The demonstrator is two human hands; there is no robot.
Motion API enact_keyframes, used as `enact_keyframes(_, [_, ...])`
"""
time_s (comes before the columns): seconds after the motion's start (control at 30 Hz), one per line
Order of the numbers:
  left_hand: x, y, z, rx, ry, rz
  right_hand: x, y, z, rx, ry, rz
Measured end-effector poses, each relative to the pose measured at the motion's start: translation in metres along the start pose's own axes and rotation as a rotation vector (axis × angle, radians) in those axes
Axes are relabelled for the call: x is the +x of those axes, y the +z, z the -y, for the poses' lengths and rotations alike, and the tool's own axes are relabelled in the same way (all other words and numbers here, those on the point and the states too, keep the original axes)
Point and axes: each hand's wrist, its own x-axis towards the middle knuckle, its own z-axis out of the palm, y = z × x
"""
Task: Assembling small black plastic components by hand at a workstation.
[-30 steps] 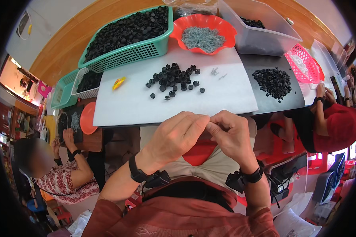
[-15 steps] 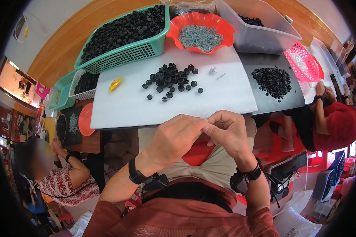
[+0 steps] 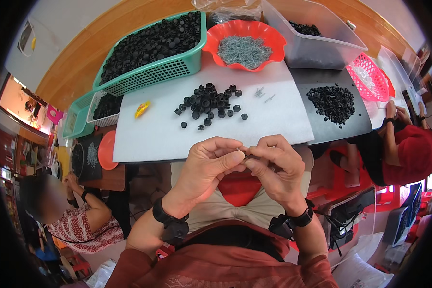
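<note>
My left hand (image 3: 210,161) and my right hand (image 3: 279,168) meet over my lap, just in front of the table edge. Both are closed in a pinch, fingertips nearly touching. Between them is a tiny dark piece, mostly covered by the fingers and too small to name. Beyond my hands, a loose pile of black plastic caps (image 3: 206,102) lies on the white mat (image 3: 149,137). A few thin metal screws (image 3: 259,92) rest to the right of that pile. Small black parts (image 3: 330,103) are heaped on the dark board further right.
A green basket of black caps (image 3: 151,73), a red scalloped bowl of screws (image 3: 278,46) and a clear plastic bin (image 3: 317,46) line the back. A yellow wrapped packet (image 3: 142,109) lies on the mat's left. People sit at work on both sides.
My left hand has turned so its thumb now shows, and the fingertips have parted slightly, revealing the tiny dark piece. The table things appear slightly lower in the picture.
</note>
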Motion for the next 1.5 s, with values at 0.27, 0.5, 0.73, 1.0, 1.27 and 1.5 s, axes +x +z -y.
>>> enact_keyframes(0.27, [-0.002,-0.003,0.006,-0.184,-0.108,-0.014,0.003,0.009,-0.003,-0.232,-0.200,-0.066])
enact_keyframes(0.5, [-0.005,0.004,0.010,-0.152,-0.124,-0.091,0.000,0.018,-0.007,-0.396,-0.271,-0.115])
enact_keyframes(0.73, [-0.016,0.008,0.002,0.130,0.034,-0.152,-0.005,0.022,-0.013,-0.361,-0.254,-0.133])
enact_keyframes(1.0, [0.008,-0.065,-0.048,1.328,0.664,-0.630,-0.011,0.014,-0.012,-0.231,-0.116,-0.159])
enact_keyframes(1.27, [0.032,-0.095,-0.058,1.669,0.600,-0.596,-0.016,0.013,-0.009,-0.167,-0.052,-0.137])
enact_keyframes(1.5, [0.032,-0.090,-0.062,1.580,0.516,-0.562,-0.018,0.013,-0.012,-0.132,-0.026,-0.153])
